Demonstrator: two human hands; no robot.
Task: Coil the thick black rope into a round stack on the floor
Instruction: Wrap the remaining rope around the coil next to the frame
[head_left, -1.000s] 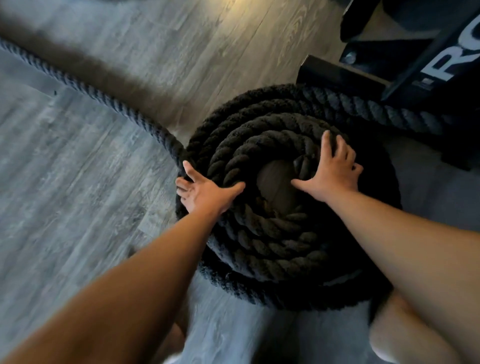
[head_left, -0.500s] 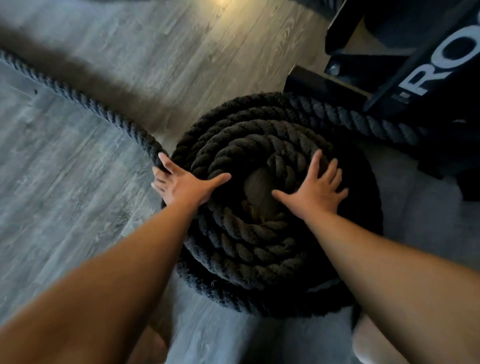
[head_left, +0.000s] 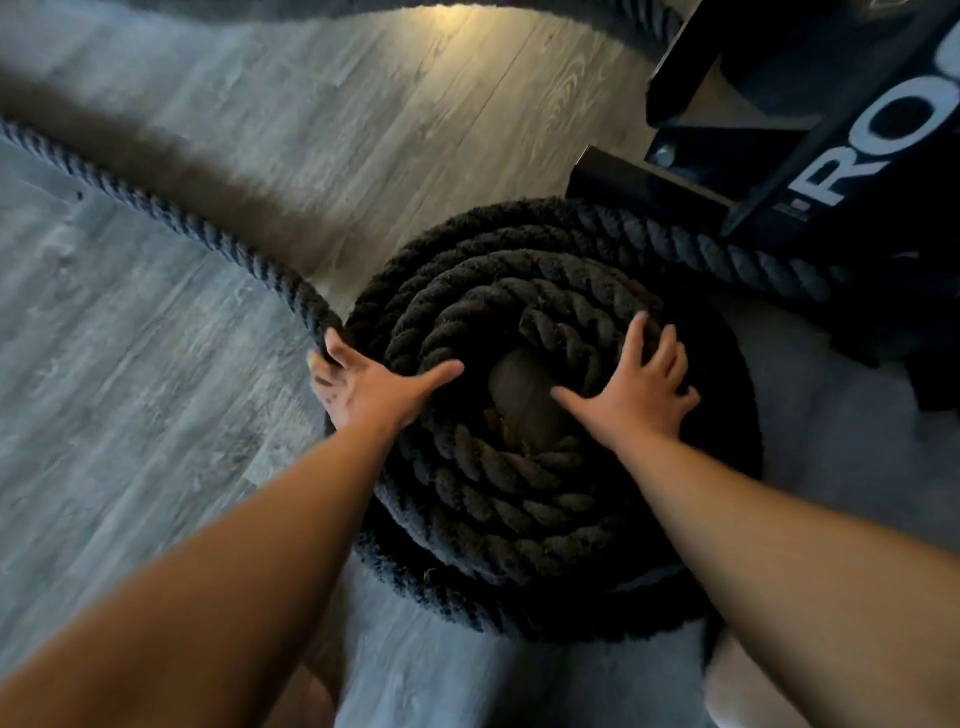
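Note:
The thick black rope is wound into a round stack (head_left: 519, 499) of several layers on the grey wood floor (head_left: 156, 415), with a small bare hole at its centre. My left hand (head_left: 369, 387) lies on the stack's left edge, fingers spread, thumb stretched across the top coils, fingertips at the spot where the loose rope joins. My right hand (head_left: 636, 387) presses flat on the top coils at the right, fingers spread. A loose length of rope (head_left: 171, 218) trails away to the upper left. Another length (head_left: 717, 254) runs from the stack's far side to the right.
A black metal gym frame (head_left: 810, 156) with white lettering stands close behind the stack at the upper right; its base bar nearly touches the coil. My knee (head_left: 727, 680) shows at the lower right. Wood floor stretches to the left and beyond.
Both hands keep the same places on the stack. The view has shifted so the coil sits a little lower and further left in the frame.

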